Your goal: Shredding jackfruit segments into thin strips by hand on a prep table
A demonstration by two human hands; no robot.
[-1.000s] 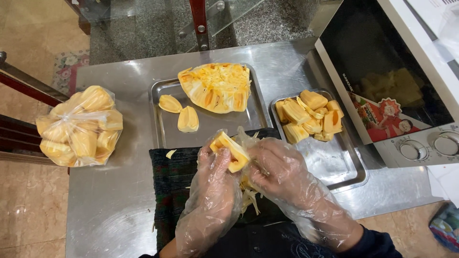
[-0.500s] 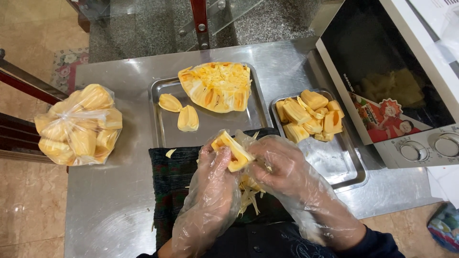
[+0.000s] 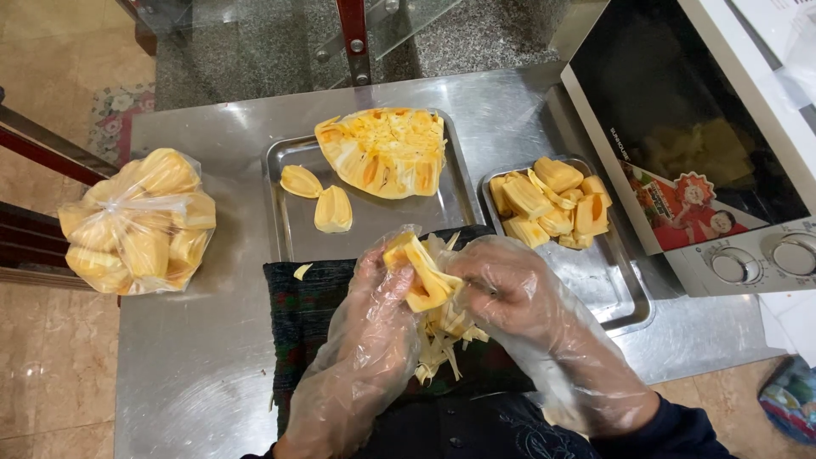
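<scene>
Both my hands wear thin clear plastic gloves. My left hand (image 3: 361, 340) and my right hand (image 3: 518, 310) together grip a yellow jackfruit pod (image 3: 418, 274) with pale stringy fibres (image 3: 442, 340) hanging under it, above a dark checked cloth (image 3: 306, 310). Behind them a steel tray (image 3: 293, 229) holds a large cut jackfruit chunk (image 3: 382, 151) and two loose pods (image 3: 319, 197). A second steel tray (image 3: 608, 285) to the right holds several cleaned yellow pods (image 3: 548, 204).
A clear plastic bag of jackfruit pods (image 3: 136, 223) lies at the left of the steel table (image 3: 187, 374). A white microwave oven (image 3: 705, 144) stands at the right edge. A small yellow scrap (image 3: 302, 271) rests on the cloth. A tiled floor shows at left.
My hands have kept working the same pod; its top has been pulled a little more apart, and more fibres hang beneath it. Nothing else has moved.
</scene>
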